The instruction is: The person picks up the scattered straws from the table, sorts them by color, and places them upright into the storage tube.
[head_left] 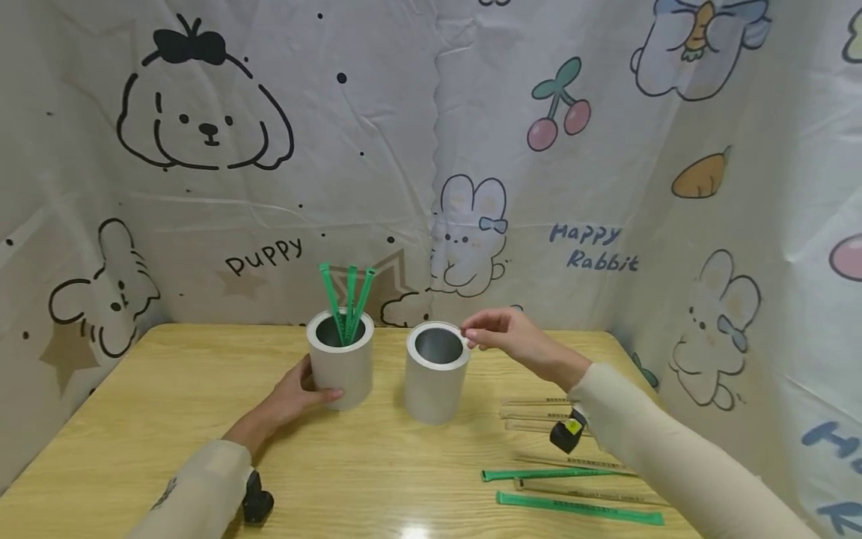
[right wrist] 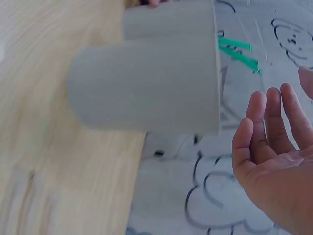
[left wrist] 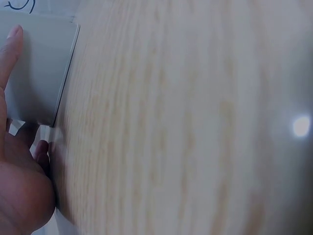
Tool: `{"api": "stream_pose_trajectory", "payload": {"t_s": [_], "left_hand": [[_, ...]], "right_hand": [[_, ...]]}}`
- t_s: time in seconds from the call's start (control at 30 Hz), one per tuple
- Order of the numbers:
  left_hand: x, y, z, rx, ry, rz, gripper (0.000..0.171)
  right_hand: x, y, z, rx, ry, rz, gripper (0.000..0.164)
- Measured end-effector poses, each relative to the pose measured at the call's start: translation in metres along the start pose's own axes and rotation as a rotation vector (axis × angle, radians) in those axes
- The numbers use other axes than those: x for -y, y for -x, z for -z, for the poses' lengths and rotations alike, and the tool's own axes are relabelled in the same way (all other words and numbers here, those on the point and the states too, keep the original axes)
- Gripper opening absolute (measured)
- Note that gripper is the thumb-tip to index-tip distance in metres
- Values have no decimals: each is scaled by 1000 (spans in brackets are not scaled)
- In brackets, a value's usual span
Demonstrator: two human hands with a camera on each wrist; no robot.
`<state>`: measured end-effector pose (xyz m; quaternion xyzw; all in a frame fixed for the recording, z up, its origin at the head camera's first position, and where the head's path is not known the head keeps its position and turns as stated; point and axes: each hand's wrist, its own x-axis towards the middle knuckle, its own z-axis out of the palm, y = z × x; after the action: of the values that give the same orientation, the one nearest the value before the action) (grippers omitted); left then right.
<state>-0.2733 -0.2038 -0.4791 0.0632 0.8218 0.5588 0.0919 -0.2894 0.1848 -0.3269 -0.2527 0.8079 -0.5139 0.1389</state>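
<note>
On the left a white cylindrical holder [head_left: 340,378] stands upright with three slim green wrapped sticks [head_left: 351,307] leaning in it. My left hand [head_left: 291,397] grips this holder low down, the thumb across its front and the fingers round its far side; part of that grip shows in the left wrist view. A second white holder [head_left: 435,393] stands to the right, and no sticks show inside its rim. Right beside that rim is my right hand [head_left: 515,340]. In the right wrist view its fingers [right wrist: 288,115] are loosely bent with nothing between them.
Front right on the wooden table [head_left: 377,479] lie two green wrapped sticks [head_left: 579,509] and several brown paper ones [head_left: 535,414], partly under the right forearm. A printed cloth [head_left: 377,165] hangs behind the table and along its sides.
</note>
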Motion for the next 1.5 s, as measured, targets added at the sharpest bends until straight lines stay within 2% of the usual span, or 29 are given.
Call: {"api": "stream_pose_trajectory", "payload": {"t_s": [0.27, 0.47, 0.73, 0.87, 1.0, 1.13, 1.27, 1.5], "left_hand": [[2, 3, 2, -1, 4, -8, 106], [5, 0, 0, -5, 4, -16, 105], [1, -1, 0, -2, -2, -9, 107], [-2, 0, 1, -6, -13, -1, 108], [-4, 1, 2, -4, -14, 9, 108], [-4, 1, 2, -1, -11, 17, 108], [-2, 1, 2, -3, -6, 14, 108], [1, -1, 1, 1, 13, -30, 105]], "right_hand": [[-36, 41, 18, -11, 60, -36, 35], [-62, 78, 32, 85, 68, -24, 34], [-98, 131, 44, 193, 37, -92, 38], [-117, 150, 46, 256, 17, -89, 35], [-132, 164, 49, 285, 13, -83, 32], [-141, 172, 52, 268, 43, -104, 32], [-148, 174, 54, 239, 96, -88, 30], [-158, 171, 52, 172, 184, -30, 26]]}}
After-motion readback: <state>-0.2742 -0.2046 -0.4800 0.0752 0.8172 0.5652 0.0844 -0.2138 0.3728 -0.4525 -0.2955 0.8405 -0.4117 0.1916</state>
